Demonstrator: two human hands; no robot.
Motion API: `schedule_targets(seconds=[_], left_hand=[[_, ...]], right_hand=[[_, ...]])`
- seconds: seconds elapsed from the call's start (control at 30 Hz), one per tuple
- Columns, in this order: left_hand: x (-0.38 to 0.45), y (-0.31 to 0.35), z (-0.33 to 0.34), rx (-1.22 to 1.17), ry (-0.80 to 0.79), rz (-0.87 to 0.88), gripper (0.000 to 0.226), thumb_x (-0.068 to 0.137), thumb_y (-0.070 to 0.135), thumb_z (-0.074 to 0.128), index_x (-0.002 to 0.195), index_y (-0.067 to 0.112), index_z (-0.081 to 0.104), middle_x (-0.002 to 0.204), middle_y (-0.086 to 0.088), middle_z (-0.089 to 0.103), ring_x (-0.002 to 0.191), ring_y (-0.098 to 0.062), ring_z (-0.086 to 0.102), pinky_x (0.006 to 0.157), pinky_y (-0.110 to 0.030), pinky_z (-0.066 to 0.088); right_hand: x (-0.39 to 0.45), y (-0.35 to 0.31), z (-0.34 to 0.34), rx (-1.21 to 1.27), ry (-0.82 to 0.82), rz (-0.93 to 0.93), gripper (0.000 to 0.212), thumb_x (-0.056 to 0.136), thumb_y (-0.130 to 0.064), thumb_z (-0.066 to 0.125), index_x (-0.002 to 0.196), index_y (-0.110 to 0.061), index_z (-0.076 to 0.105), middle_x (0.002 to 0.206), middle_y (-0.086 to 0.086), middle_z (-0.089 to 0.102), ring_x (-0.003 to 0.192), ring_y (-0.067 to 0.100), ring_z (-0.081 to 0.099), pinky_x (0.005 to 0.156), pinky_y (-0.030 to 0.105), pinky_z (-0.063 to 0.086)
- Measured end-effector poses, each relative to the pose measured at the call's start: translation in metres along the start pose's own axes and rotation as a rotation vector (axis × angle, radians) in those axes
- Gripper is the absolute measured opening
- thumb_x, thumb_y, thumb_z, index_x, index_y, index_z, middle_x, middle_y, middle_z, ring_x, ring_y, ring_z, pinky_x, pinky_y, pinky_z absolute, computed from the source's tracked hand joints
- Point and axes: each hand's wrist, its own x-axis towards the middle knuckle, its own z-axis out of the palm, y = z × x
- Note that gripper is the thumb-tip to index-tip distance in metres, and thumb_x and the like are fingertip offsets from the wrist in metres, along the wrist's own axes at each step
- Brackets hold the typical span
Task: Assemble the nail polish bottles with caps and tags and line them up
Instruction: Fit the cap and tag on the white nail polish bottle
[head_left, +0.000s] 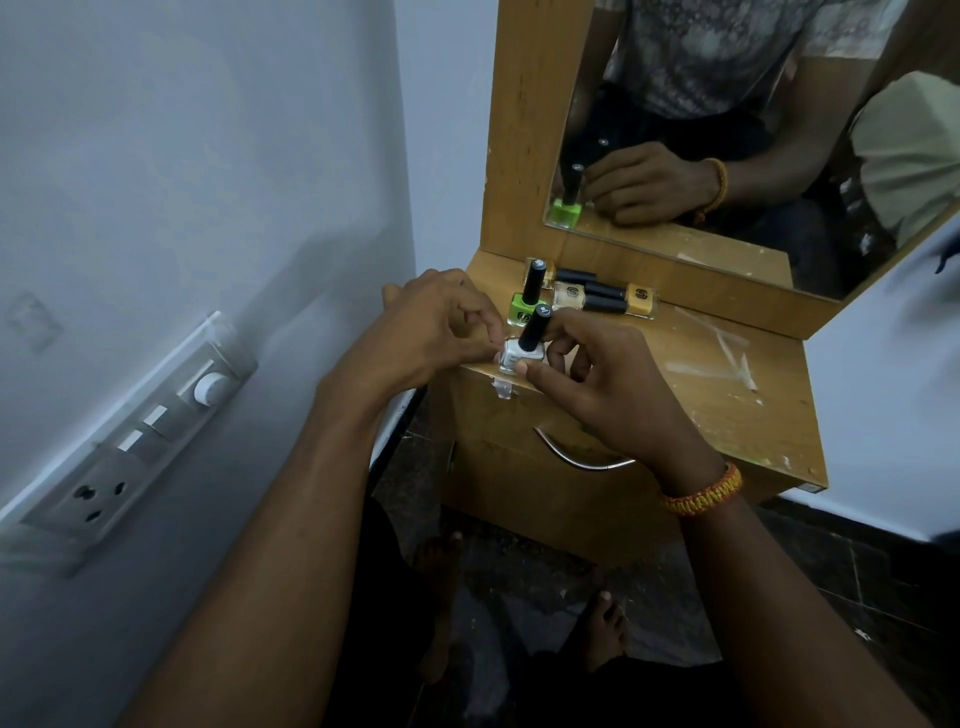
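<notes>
White nail polish bottle (522, 356), black cap on, upright at the front left corner of the wooden dresser top (727, 395). Right hand (618, 395): thumb and curled fingers pinch its glass base. Left hand (431, 327): fingertips pinch the base's opposite side, possibly over a tag; too small to tell. Just beyond the fingers: green bottle (525, 306), upright, capped. Behind it, several yellow and cream bottles (605, 297) lying flat below the mirror (727, 130).

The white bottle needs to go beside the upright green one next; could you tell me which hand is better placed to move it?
Probably the right hand: it pinches the white bottle, and the green bottle stands just behind.
</notes>
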Motion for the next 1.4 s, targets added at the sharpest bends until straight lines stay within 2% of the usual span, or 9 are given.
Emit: schedule_targets(seconds=[0.23,0.43,0.63,0.87,0.97,1.07,1.17,1.27,1.4], left_hand=[[0.0,-0.004,-0.002,-0.024,-0.091,0.002,0.009,0.078,0.056,0.068,0.087,0.059,0.069,0.095,0.019,0.065,0.102,-0.011,0.048,0.096,-0.057,0.036],[0.001,-0.011,-0.003,-0.008,-0.101,0.0,0.016,0.084,0.045,0.073,0.099,0.047,0.076,0.099,0.019,0.064,0.103,-0.01,0.045,0.099,-0.058,0.034],[-0.001,-0.016,-0.005,-0.041,-0.12,-0.003,0.023,0.08,0.054,0.069,0.099,0.046,0.078,0.099,0.021,0.065,0.107,-0.012,0.048,0.099,-0.062,0.036],[0.0,-0.018,-0.005,-0.049,-0.095,-0.018,0.015,0.083,0.049,0.074,0.098,0.046,0.078,0.101,0.021,0.066,0.11,-0.012,0.051,0.103,-0.06,0.033],[0.0,-0.021,-0.006,-0.109,-0.131,-0.013,0.024,0.082,0.055,0.071,0.103,0.046,0.078,0.101,0.022,0.067,0.106,-0.01,0.058,0.099,-0.062,0.041],[0.002,-0.023,-0.005,-0.189,-0.156,-0.015,0.019,0.091,0.033,0.074,0.109,0.034,0.08,0.103,0.013,0.069,0.103,-0.008,0.061,0.095,-0.048,0.05],[0.002,-0.024,-0.004,-0.206,-0.163,-0.006,0.02,0.093,0.027,0.072,0.112,0.031,0.079,0.103,0.012,0.068,0.102,-0.005,0.061,0.092,-0.039,0.049],[0.002,-0.025,-0.003,-0.198,-0.164,0.012,0.02,0.094,0.028,0.072,0.112,0.033,0.079,0.102,0.014,0.068,0.103,-0.007,0.061,0.095,-0.047,0.049],[0.003,-0.026,-0.002,-0.147,-0.188,0.01,0.022,0.092,0.05,0.066,0.112,0.048,0.075,0.105,0.02,0.066,0.11,-0.013,0.057,0.099,-0.064,0.042]], right_hand=[[0.0,-0.001,0.004,0.006,-0.007,-0.007,0.024,0.093,-0.026,0.08,0.113,-0.019,0.07,0.074,-0.011,0.055,0.062,0.006,0.054,0.061,0.013,0.039],[0.0,0.0,0.007,-0.046,-0.007,0.0,0.03,0.093,-0.028,0.079,0.12,-0.017,0.07,0.075,-0.009,0.055,0.064,0.001,0.054,0.064,0.012,0.037],[0.0,0.003,0.009,-0.064,-0.001,0.027,0.034,0.094,-0.031,0.078,0.124,-0.018,0.069,0.079,-0.002,0.061,0.072,0.007,0.058,0.067,0.016,0.04],[0.002,0.0,0.016,-0.04,0.022,0.046,0.034,0.093,-0.028,0.079,0.125,-0.021,0.069,0.076,0.001,0.059,0.074,0.017,0.06,0.07,0.042,0.054],[0.002,0.0,0.015,-0.024,0.028,0.043,0.035,0.092,-0.03,0.079,0.125,-0.021,0.069,0.075,-0.006,0.058,0.075,0.011,0.06,0.072,0.036,0.053],[0.001,-0.001,0.016,-0.025,0.03,0.031,0.037,0.091,-0.03,0.08,0.124,-0.018,0.07,0.076,-0.018,0.055,0.076,0.002,0.059,0.072,0.018,0.046],[0.001,0.001,0.013,-0.026,-0.012,0.032,0.037,0.091,-0.028,0.08,0.126,-0.019,0.069,0.076,-0.01,0.057,0.073,0.006,0.058,0.068,0.016,0.042],[0.0,0.003,0.01,-0.028,-0.026,0.035,0.041,0.093,-0.019,0.078,0.132,-0.02,0.068,0.076,-0.005,0.058,0.068,0.006,0.056,0.065,0.009,0.037],[-0.001,0.005,0.014,-0.035,0.026,0.032,0.036,0.092,-0.02,0.08,0.127,-0.016,0.071,0.078,-0.024,0.055,0.076,-0.004,0.06,0.069,0.006,0.038]])
